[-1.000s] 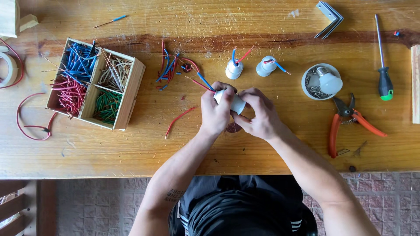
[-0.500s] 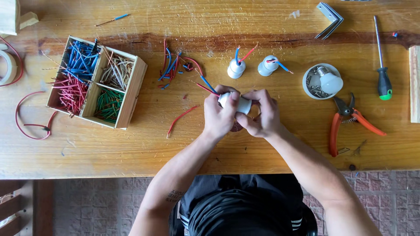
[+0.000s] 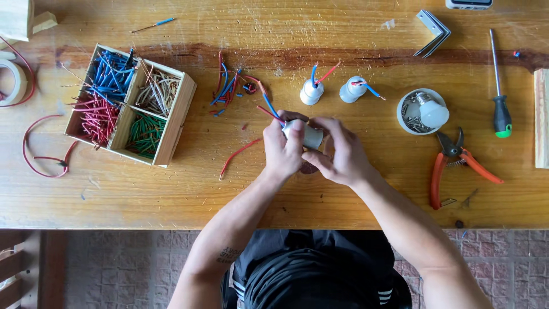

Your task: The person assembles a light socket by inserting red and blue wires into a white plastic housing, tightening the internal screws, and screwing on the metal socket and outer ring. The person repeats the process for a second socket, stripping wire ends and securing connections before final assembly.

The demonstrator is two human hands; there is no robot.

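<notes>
We have the white lamp socket [image 3: 307, 135] pinched between both hands just above the table, at bench centre and straight out from our body. Left hand [image 3: 284, 150] wraps the wire end, thumb and fingers closed on the barrel. Right hand [image 3: 341, 153] closes on the other end, fingertips curled over the rim. Neither hand is free, both grips narrow.

Key relation: the socket's long axis runs roughly left-right, tilted slightly down toward the right. A red and a blue lead [image 3: 269, 109] exit the left end and trail up-left, away from us. So the wired end sits under our left hand, and the opposite end is on the right. We can't tell whether that end is open; our fingers cover it.

Left hand is nearer the leads and the loose pile of wire offcuts [image 3: 230, 87] up-left. Right hand is nearer the tools: orange-handled cutters [image 3: 452, 163], the round tin with a bulb [image 3: 424, 110], and the green-tipped screwdriver [image 3: 500, 86], all off to the right and well apart from the grip.

Two more wired sockets [image 3: 331, 90] stand just beyond our hands, not touching. The divided wooden box of sorted wires [image 3: 130, 103] sits far left, out of easy reach for the right hand.
</notes>
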